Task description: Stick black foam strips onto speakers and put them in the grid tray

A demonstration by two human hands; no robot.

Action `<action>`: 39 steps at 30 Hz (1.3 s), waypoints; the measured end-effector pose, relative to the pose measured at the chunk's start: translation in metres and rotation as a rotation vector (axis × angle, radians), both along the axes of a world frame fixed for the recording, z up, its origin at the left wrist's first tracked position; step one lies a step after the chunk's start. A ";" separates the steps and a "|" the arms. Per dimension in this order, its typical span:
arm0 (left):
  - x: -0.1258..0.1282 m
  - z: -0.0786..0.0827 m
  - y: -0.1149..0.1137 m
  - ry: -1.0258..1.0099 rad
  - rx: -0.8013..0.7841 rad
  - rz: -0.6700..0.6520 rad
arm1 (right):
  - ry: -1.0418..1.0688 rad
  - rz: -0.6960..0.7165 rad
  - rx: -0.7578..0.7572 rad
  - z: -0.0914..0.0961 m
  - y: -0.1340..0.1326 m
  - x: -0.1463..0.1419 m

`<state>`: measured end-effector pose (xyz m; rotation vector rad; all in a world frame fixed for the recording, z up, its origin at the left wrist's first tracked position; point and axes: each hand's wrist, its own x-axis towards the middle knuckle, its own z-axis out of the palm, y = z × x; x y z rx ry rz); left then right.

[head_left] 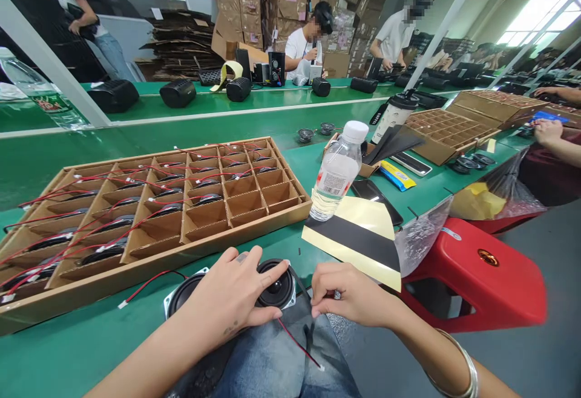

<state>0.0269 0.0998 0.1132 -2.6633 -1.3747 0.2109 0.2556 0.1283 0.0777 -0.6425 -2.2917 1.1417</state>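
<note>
**Two hands work on a speaker driver over a lap at a green assembly table**

Closest to us, our left hand (229, 301) grasps a black speaker driver (275, 286), its fingers (267, 271) curled over the rim. More black rim and a metal frame corner (184, 295) show beside the hand, which hides whether they belong to the same driver. Our right hand (349, 295) sits just beside it, its fingers (324, 286) bent with the tips close together; we cannot tell whether they pinch anything. A red-and-black wire (297, 343) trails over our denim lap (281, 368).

On the green table (82, 349), a cardboard divider tray (154, 271) holds rows of wired drivers. Just past our right hand lie a yellow-and-black adhesive sheet (351, 244) and a water bottle (338, 171). A red stool (481, 271) stands to the right, near a clear plastic bag (422, 234).

Farther off, a co-worker's hand (547, 132) rests at the right, black speaker boxes (177, 92) line a second table, and people stand before stacked cartons (236, 17).
</note>
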 end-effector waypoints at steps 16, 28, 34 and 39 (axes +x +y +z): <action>-0.014 0.013 0.018 -0.267 -0.313 0.093 | 0.105 -0.092 -0.130 0.010 0.066 -0.014; -0.013 0.005 0.011 -0.260 -0.255 0.081 | 0.122 -0.016 -0.123 -0.002 0.060 -0.013; -0.008 0.006 0.007 -0.141 -0.198 0.108 | 0.092 0.011 -0.062 -0.003 0.058 -0.017; -0.004 0.003 0.000 -0.131 -0.152 0.122 | 0.040 0.038 0.013 0.001 0.055 -0.020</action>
